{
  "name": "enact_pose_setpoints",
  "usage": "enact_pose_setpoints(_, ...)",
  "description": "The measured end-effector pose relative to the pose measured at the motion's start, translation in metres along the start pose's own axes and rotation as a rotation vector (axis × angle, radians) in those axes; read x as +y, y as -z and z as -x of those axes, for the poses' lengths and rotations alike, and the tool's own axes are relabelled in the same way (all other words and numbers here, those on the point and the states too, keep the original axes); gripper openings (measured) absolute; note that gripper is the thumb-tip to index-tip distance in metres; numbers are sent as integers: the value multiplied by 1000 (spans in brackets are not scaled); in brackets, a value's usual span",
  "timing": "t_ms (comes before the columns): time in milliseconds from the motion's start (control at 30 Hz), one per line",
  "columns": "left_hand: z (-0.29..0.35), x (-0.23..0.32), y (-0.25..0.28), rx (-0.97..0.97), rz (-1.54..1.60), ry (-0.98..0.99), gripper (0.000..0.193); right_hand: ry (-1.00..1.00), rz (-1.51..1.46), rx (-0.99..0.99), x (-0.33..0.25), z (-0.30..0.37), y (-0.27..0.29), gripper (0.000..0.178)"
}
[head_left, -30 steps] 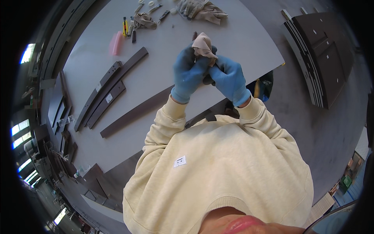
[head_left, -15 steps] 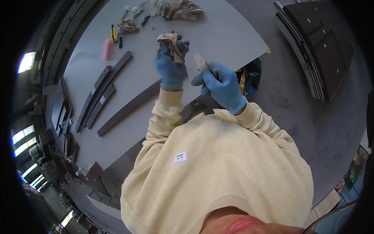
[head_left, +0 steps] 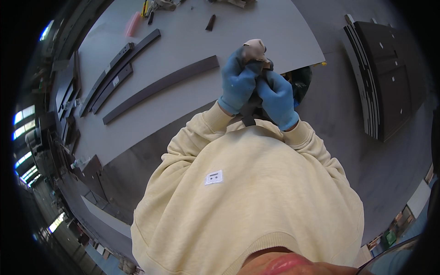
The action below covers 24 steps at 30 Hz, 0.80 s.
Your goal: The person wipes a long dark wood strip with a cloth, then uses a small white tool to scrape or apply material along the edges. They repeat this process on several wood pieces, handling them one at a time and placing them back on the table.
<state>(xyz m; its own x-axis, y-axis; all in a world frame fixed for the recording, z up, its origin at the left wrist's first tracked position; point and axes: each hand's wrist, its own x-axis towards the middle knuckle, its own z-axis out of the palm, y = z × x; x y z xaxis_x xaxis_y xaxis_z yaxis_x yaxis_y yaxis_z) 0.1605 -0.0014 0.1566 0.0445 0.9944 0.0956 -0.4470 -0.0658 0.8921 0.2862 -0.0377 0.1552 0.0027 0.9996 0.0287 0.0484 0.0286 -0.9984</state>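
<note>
My left hand, in a blue glove with grey fingers, is closed on a crumpled beige cloth above the right end of the table. Close against it is my right hand, gloved alike, its fingers curled in at the cloth's lower side. What the right hand grips is hidden between the two hands. To the left of the hands, a long dark brown strip lies on the grey table. A small dark tube lies farther back.
More dark strips lie on the table's left part. A pink roll and a yellow tool are at the back. A stack of dark panels stands at the right. A dark bag hangs by the table's corner.
My hands, apart before, have come together at the cloth. The pale flat piece that stuck out of my right hand is out of sight. The view has shifted, and table things appear higher.
</note>
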Motion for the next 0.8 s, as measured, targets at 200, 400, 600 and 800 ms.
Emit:
enact_pose_setpoints(200,36,-30,24,176,-37,194,25,-140,101,-183,18,26,16,18)
enact_pose_setpoints(400,43,-32,112,385,-42,268,23,-459,69,-253,25,19,14,25)
enact_pose_setpoints(600,41,-48,154,187,57,489,36,-257,278,-116,65,-28,-14,26)
enact_pose_setpoints(800,14,-37,173,165,287,642,31,21,770,-25,114,-96,-28,29)
